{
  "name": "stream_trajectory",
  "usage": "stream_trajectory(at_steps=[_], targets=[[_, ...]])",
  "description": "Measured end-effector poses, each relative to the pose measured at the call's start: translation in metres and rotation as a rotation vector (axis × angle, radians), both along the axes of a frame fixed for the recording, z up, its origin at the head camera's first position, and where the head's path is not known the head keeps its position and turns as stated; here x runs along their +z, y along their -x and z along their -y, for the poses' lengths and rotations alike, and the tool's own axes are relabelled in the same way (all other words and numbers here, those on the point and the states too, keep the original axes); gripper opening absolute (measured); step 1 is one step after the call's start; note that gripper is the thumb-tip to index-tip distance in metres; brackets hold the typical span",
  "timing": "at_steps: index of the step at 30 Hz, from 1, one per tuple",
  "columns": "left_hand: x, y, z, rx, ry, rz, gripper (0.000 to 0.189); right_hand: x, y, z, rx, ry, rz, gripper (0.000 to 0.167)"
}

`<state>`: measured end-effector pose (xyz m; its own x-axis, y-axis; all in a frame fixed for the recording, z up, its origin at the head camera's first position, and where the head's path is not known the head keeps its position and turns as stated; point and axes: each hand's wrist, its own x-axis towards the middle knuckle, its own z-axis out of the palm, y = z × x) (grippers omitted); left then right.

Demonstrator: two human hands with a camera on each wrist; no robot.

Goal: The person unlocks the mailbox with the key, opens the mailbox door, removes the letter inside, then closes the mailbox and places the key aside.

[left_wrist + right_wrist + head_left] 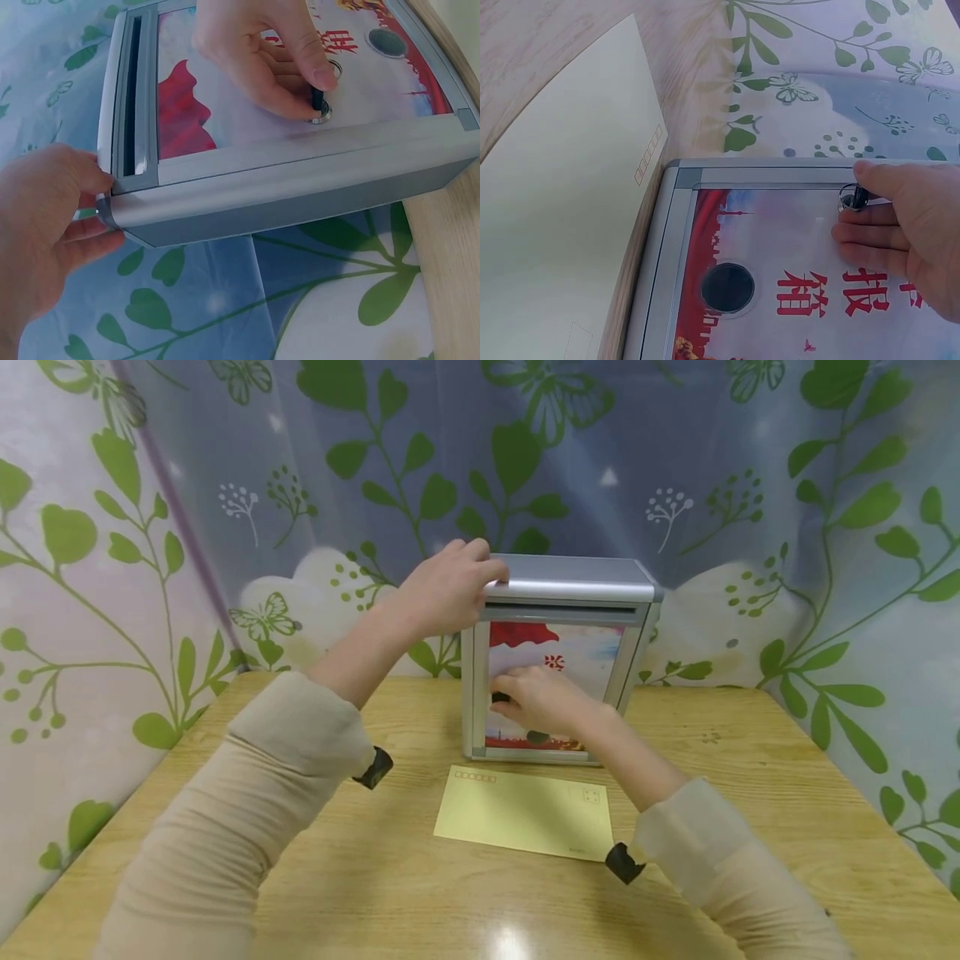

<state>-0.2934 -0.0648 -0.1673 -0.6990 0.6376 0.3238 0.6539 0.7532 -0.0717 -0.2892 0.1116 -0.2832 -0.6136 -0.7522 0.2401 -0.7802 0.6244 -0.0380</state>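
Observation:
A silver metal drop box (577, 575) stands upright on the table, with a dark slot (562, 609) near its top and a printed front panel (592, 652). My left hand (450, 585) grips its upper left corner, thumb and fingers on either side of the edge in the left wrist view. At the panel's left side, my right hand (543, 697) pinches a black-headed key (318, 99) between thumb and index finger. The key sits at a round metal lock (322, 115), and a thin ring (337, 70) hangs from it.
A yellow envelope (525, 814) lies flat on the wooden table (390, 877), just in front of the box. Behind the box hangs a leaf-patterned curtain (300, 535). A dark round spot (727, 288) marks the lower panel.

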Motion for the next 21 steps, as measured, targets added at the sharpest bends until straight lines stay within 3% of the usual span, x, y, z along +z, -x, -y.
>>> stream_trajectory(at_steps=[21], targets=[[-0.0005,0.0013,-0.0012,0.022,0.0,0.021,0.033,0.0032,-0.0003,-0.0007,0.006,-0.05,0.064,0.019]])
